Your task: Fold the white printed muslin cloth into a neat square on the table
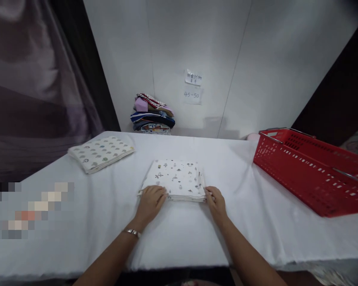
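A white cloth with a small plant-like print (177, 176) lies folded into a thick, flat rectangle on the table in front of me. My left hand (150, 201) is closed at its near left corner, fingers on top and thumb by the near edge. At the near right corner, my right hand (216, 201) pinches the stacked layers between thumb and fingers. The cloth's right side shows several loose layer edges. Farther left lies another folded cloth, white with grey rounded shapes (103, 153), apart from both hands.
A white sheet covers the table (185, 234). On the right stands a red plastic basket (310, 174) with metal handles. Behind the table's far edge is a pile of folded fabrics (152, 115) against a wall with paper notes (193, 95). A curtain (32, 87) hangs at left.
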`<state>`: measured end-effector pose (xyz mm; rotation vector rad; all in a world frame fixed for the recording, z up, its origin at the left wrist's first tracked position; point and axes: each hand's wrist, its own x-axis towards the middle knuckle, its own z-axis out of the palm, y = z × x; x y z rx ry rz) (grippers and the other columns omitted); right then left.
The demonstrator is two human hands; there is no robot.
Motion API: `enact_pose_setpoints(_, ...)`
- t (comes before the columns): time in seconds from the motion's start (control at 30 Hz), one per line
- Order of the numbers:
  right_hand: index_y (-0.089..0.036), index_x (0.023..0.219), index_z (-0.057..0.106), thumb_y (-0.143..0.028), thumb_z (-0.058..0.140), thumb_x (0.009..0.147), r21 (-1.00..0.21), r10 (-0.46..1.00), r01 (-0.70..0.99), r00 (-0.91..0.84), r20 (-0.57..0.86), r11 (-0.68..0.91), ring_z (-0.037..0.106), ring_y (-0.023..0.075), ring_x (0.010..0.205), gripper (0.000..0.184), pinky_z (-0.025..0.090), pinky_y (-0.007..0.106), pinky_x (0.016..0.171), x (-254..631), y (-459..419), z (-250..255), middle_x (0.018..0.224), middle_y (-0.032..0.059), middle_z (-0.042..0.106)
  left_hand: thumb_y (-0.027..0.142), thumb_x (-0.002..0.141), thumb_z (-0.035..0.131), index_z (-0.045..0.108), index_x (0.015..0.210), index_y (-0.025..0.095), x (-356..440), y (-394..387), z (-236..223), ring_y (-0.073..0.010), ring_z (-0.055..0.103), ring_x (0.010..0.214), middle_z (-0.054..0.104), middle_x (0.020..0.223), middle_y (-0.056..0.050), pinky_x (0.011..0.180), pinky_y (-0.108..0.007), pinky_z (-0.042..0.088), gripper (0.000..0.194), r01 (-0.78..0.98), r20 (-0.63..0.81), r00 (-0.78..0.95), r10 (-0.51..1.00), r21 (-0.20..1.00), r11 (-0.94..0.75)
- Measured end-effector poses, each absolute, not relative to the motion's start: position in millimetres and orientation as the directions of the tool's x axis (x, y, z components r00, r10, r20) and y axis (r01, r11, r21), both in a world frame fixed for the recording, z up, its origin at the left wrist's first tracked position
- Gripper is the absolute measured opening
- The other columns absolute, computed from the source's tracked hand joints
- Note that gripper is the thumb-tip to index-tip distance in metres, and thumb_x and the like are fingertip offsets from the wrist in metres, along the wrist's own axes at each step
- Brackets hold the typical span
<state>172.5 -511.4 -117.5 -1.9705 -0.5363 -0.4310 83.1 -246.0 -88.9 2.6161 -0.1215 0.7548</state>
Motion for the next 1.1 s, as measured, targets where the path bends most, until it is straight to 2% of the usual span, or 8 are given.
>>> enact_pose_setpoints(0.1,-0.019,0.092,0.063,-0.031,0.04,0.086,-0.811,0.196,0.416,0.909,0.367,-0.412,0.056,0.0188,0.082,0.026,0.047,0.029,0.067,175.9,-511.9,-117.9,0.09,0.0076,0.063,0.032,0.088,0.045,0.063,0.096,0.023,94.3,-279.5,-80.6,-0.0201,0.054,0.095,0.064,0.096,-0.005,0.088,-0.039,0.037,0.022,-0.303,0.521,0.849,-0.085,0.35,-0.886)
enact_pose_setpoints(0.27,-0.019,0.086,0.064,-0.028,0.042,0.082,-0.817,0.226,0.396,0.917,0.328,-0.419,0.055,0.0179,0.074,0.023,0.044,0.028,0.066,179.0,-512.3,-117.3,0.081,0.0047,0.062,0.034,0.084,0.054,0.059,0.105,0.023,117.7,-335.8,-78.9,-0.0209,0.051,0.098,0.061,0.103,-0.005,0.087,-0.039,0.036,0.024,-0.377,0.46,0.867,-0.191,0.355,-0.855)
enact_pose_setpoints(0.53,-0.019,0.079,0.062,-0.026,0.045,0.079,-0.853,0.215,0.347,0.935,0.283,-0.39,0.053,0.0161,0.068,0.019,0.042,0.025,0.063,182.7,-516.3,-118.1,0.074,0.0026,0.062,0.04,0.075,0.064,0.063,0.095,0.024,132.1,-365.6,-88.1,-0.023,0.05,0.091,0.06,0.093,-0.004,0.079,-0.039,0.035,0.025,-0.173,0.369,0.93,-0.01,0.414,-0.894)
enact_pose_setpoints(0.77,-0.019,0.071,0.061,-0.025,0.047,0.072,-0.903,0.267,0.297,0.939,0.217,-0.311,0.052,0.0139,0.058,0.016,0.041,0.023,0.056,187.8,-521.7,-118.8,0.062,-0.0015,0.059,0.037,0.082,0.057,0.067,0.087,0.027,131.1,-368.8,-81.2,-0.0185,0.051,0.09,0.061,0.09,0.0,0.08,-0.035,0.035,0.015,-0.122,0.328,0.943,0.051,0.487,-0.865)
enact_pose_setpoints(1.1,-0.019,0.064,0.055,-0.022,0.047,0.068,-0.901,0.339,0.31,0.919,0.203,-0.302,0.045,0.0119,0.055,0.01,0.035,0.022,0.053,182.6,-526.9,-108.9,0.057,-0.0043,0.051,0.031,0.078,0.06,0.069,0.086,0.026,132.0,-374.1,-77.8,-0.0194,0.054,0.092,0.064,0.09,0.0,0.082,-0.035,0.037,0.013,-0.075,0.301,0.947,0.112,0.548,-0.833)
